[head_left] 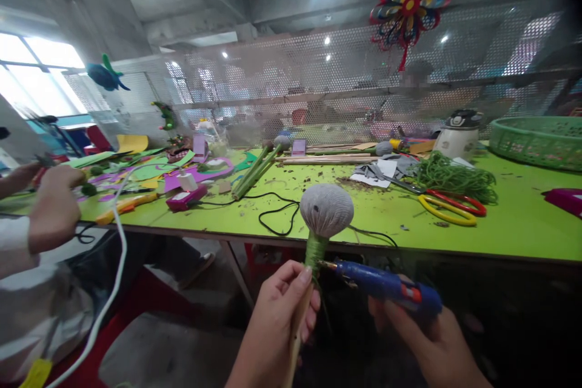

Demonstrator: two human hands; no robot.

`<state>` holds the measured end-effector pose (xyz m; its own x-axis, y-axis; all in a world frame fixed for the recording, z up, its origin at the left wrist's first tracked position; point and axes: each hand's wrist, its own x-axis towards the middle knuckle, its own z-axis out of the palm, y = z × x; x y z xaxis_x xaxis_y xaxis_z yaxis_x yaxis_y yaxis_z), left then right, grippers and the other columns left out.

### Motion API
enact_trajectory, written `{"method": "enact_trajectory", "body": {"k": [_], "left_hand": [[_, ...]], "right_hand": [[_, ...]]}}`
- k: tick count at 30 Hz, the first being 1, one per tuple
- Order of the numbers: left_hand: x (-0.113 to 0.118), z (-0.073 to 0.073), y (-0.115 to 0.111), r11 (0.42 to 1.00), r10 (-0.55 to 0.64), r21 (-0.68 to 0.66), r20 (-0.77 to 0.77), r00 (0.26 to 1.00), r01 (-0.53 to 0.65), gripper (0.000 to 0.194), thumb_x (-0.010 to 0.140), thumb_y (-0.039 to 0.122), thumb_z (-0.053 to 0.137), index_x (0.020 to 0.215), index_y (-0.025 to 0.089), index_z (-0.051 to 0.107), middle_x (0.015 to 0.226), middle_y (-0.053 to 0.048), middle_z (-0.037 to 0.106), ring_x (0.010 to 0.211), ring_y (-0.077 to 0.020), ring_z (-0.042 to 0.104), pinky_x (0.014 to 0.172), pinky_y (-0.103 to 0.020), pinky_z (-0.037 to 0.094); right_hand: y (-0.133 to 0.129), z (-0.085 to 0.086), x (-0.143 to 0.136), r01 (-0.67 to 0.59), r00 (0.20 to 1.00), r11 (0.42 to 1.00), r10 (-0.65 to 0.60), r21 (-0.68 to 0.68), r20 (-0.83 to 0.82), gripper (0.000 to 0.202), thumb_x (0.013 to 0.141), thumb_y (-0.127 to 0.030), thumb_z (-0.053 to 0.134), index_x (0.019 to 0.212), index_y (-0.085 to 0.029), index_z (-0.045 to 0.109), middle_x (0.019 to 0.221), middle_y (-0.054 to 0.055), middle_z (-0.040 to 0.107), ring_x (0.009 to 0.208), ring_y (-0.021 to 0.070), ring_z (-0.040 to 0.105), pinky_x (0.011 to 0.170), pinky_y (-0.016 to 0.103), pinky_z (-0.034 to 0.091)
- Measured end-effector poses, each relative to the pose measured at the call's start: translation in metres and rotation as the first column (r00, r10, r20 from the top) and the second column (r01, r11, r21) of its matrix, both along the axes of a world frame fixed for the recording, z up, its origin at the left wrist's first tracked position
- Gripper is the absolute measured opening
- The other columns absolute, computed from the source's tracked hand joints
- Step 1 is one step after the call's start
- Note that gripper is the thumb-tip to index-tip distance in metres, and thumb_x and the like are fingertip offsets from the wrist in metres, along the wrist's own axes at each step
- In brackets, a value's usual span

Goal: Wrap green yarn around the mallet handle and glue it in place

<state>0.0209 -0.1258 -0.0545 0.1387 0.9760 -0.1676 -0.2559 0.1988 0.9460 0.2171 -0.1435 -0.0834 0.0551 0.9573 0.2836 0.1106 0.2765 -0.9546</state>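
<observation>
My left hand is closed around a wooden stick, held upright in front of the table edge. On the stick's top sits a round grey fabric-covered ball. Green yarn is wound round the stick just below the ball. In my right hand is a blue hot glue gun, its nozzle pointing left at the lower part of the yarn winding. Whether the nozzle touches the yarn I cannot tell. A loose green strand hangs below the winding.
On the green table lie scissors, a green yarn heap, green-wrapped sticks and a black cord. A green basket stands at right. At left, another person's hand works near paper pieces; a white cable hangs nearby.
</observation>
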Motion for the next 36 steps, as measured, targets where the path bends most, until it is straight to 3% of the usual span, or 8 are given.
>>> {"method": "enact_trajectory", "body": {"k": [13,21,27,31,36], "left_hand": [[0.003,0.002,-0.001,0.998,-0.055,-0.006,0.069,0.996,0.056,0.024,0.088,0.037,0.053,0.075,0.017,0.051,0.057,0.003,0.055,0.038,-0.0023,0.039,0.035,-0.012,0.028],[0.002,0.004,0.001,0.997,-0.061,-0.03,0.195,0.979,0.068,0.021,0.089,0.032,0.052,0.074,0.017,0.05,0.056,0.003,0.054,0.035,-0.0023,0.038,0.032,-0.012,0.026],[0.002,0.004,0.001,0.996,-0.063,-0.044,0.186,0.981,0.072,0.02,0.089,0.031,0.052,0.075,0.016,0.05,0.055,0.003,0.054,0.035,-0.0027,0.039,0.032,-0.012,0.027],[0.003,0.003,0.001,0.996,-0.076,-0.031,0.189,0.979,0.083,0.02,0.089,0.031,0.052,0.075,0.016,0.051,0.055,0.003,0.055,0.034,-0.0021,0.039,0.032,-0.012,0.026],[0.003,0.003,0.003,0.995,-0.079,-0.043,0.204,0.976,0.089,0.019,0.089,0.03,0.052,0.075,0.016,0.05,0.055,0.003,0.054,0.034,-0.0023,0.039,0.032,-0.011,0.026]], "right_hand": [[0.002,0.004,-0.007,-0.054,0.996,0.998,0.055,0.015,-0.065,0.021,0.085,-0.037,0.057,0.078,-0.018,0.064,0.068,0.004,0.063,0.063,0.0182,0.057,0.057,0.025,0.047],[0.005,-0.008,0.013,-0.069,0.998,0.997,0.068,0.042,0.005,0.022,0.087,-0.033,0.055,0.076,-0.019,0.067,0.066,0.005,0.064,0.061,0.0187,0.059,0.055,0.024,0.049],[0.001,0.002,0.005,-0.132,0.984,0.99,0.137,0.053,-0.11,0.02,0.088,-0.034,0.053,0.079,-0.02,0.065,0.069,0.003,0.064,0.06,0.0167,0.058,0.057,0.024,0.048],[0.006,0.003,0.001,-0.164,0.986,0.986,0.165,0.037,-0.03,0.02,0.088,-0.033,0.053,0.08,-0.019,0.065,0.071,0.005,0.064,0.065,0.0181,0.059,0.058,0.024,0.047],[0.007,-0.004,0.006,-0.098,0.994,0.995,0.099,0.015,-0.053,0.021,0.087,-0.035,0.055,0.078,-0.018,0.065,0.07,0.005,0.064,0.066,0.0199,0.059,0.058,0.026,0.048]]}}
